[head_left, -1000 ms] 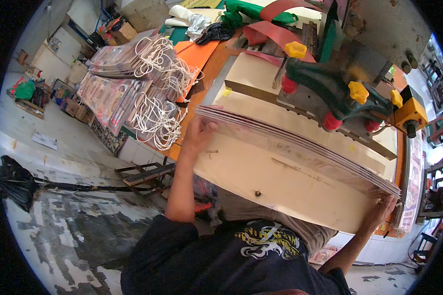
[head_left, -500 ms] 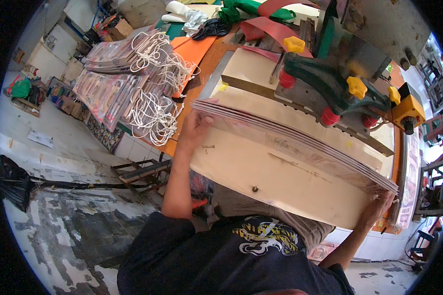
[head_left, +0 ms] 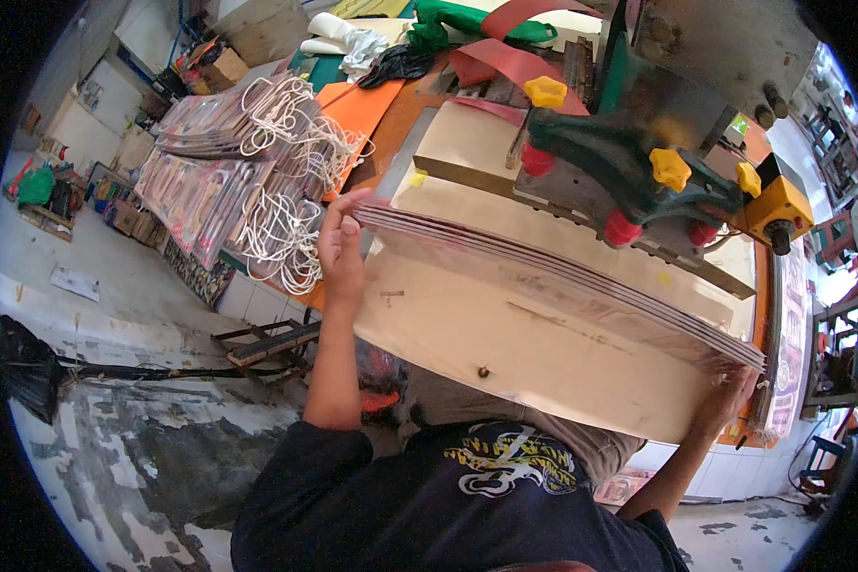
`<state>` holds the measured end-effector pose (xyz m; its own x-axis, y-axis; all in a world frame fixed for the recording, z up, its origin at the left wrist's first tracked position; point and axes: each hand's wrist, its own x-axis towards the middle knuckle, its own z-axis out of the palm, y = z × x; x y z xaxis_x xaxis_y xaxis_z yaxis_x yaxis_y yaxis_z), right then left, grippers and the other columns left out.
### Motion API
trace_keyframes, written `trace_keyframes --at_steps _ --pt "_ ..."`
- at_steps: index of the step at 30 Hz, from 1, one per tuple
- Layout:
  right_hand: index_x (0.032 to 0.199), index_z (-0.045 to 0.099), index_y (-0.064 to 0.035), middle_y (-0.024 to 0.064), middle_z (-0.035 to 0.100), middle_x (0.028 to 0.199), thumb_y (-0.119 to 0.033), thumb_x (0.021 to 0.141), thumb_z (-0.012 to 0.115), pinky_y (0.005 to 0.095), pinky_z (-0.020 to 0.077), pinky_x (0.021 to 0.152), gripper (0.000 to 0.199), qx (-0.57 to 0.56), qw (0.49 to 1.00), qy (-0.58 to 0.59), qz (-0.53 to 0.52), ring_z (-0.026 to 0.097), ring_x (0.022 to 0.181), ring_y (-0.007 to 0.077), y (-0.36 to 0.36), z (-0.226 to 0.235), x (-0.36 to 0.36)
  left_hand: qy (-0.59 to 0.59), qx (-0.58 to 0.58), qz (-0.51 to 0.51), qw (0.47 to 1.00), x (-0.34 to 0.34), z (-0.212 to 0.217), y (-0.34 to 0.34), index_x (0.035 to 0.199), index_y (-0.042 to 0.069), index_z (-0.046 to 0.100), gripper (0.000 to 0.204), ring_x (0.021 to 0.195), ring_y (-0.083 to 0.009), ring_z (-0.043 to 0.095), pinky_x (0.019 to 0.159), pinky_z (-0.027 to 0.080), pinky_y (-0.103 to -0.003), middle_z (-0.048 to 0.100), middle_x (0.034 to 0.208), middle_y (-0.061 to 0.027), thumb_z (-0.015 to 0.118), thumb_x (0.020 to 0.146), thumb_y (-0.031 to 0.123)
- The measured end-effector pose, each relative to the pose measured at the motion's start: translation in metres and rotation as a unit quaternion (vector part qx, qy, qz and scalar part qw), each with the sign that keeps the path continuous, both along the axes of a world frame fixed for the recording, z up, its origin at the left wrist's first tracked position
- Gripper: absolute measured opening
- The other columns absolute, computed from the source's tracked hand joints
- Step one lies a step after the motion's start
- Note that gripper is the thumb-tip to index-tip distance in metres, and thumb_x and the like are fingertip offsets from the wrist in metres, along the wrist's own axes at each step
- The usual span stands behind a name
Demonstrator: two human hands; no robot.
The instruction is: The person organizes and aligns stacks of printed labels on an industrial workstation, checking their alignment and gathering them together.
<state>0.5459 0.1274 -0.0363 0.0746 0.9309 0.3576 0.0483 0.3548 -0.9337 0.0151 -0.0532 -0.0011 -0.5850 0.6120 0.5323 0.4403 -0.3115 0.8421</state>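
Note:
A stack of clear plastic sheets (head_left: 553,276), its several edges layered together, stands on its long side across a cream-coloured board (head_left: 467,324). My right hand (head_left: 729,393) grips the stack's right end, some of its fingers hidden. At the left end, my left hand (head_left: 343,253) is upright with the thumb and fingers apart, against or just beside the sheets' edge; whether it touches them I cannot tell. Beyond the stack is a press-like machine (head_left: 629,181) with yellow star knobs, red collars and a dark green bracket.
Flat plastic bags (head_left: 195,181) with white cords (head_left: 286,229) lie piled at the left of the table. An orange sheet (head_left: 367,110), red strips (head_left: 515,71) and green cloth (head_left: 448,21) lie farther back. A yellow control box (head_left: 779,214) sits right. A dark stand (head_left: 272,343) is low left.
My left hand has loosened and shifted outward to the left, its thumb coming off the sheets. My right hand still holds its end. The whole view has shifted slightly.

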Motion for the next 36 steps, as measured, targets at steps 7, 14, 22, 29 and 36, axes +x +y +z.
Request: trace_keyframes --at_steps 7,14,22,29,36 --pt "0.125 0.051 -0.0044 0.0072 0.058 0.115 -0.047 0.104 0.049 0.0341 0.0460 0.092 0.047 -0.021 0.999 -0.017 -0.028 0.055 0.104 0.0165 -0.006 0.011 -0.008 -0.010 0.021 -0.038 0.999 0.008 0.018 0.000 0.116 0.000 0.060 0.023 0.108 -0.0193 0.064 0.098 0.048 -0.032 0.068 0.116 -0.0162 0.063 0.098 0.013" --pt "0.125 0.051 -0.0034 0.0081 0.058 0.115 -0.047 0.104 0.049 0.0349 0.0463 0.092 0.048 -0.014 1.000 -0.011 -0.017 0.055 0.104 0.0171 -0.007 0.011 -0.009 -0.002 -0.032 -0.025 0.999 0.014 0.040 -0.006 0.102 -0.001 0.064 0.010 0.106 -0.0160 0.063 0.095 0.048 -0.029 0.067 0.118 -0.0132 0.066 0.095 0.006" --pt "0.124 0.052 -0.0028 0.0087 0.058 0.115 -0.045 0.106 0.046 0.0345 0.0457 0.093 0.046 0.004 0.999 -0.047 -0.022 0.055 0.105 0.0183 -0.005 0.006 -0.004 -0.028 -0.142 -0.052 0.988 0.005 0.061 -0.012 0.099 0.000 0.064 0.012 0.101 -0.0117 0.061 0.093 0.048 -0.028 0.068 0.111 -0.0088 0.068 0.096 0.011" --pt "0.121 0.054 -0.0025 0.0083 0.058 0.113 -0.042 0.108 0.041 0.0365 0.0421 0.098 0.044 0.019 0.998 -0.050 -0.022 0.054 0.106 0.0198 -0.005 0.009 -0.009 0.117 -0.127 0.016 0.985 0.011 0.065 -0.010 0.095 0.001 0.067 0.012 0.106 -0.0180 0.063 0.095 0.048 -0.032 0.068 0.113 -0.0095 0.072 0.091 0.010" --pt "0.120 0.054 -0.0010 0.0101 0.057 0.115 -0.042 0.107 0.042 0.0371 0.0411 0.100 0.045 0.035 0.997 -0.071 -0.022 0.053 0.109 0.0211 -0.005 0.008 -0.004 0.276 -0.165 0.033 0.946 0.029 0.088 -0.011 0.092 0.001 0.068 0.014 0.113 -0.0276 0.064 0.097 0.049 -0.038 0.068 0.118 -0.0098 0.076 0.084 0.009"
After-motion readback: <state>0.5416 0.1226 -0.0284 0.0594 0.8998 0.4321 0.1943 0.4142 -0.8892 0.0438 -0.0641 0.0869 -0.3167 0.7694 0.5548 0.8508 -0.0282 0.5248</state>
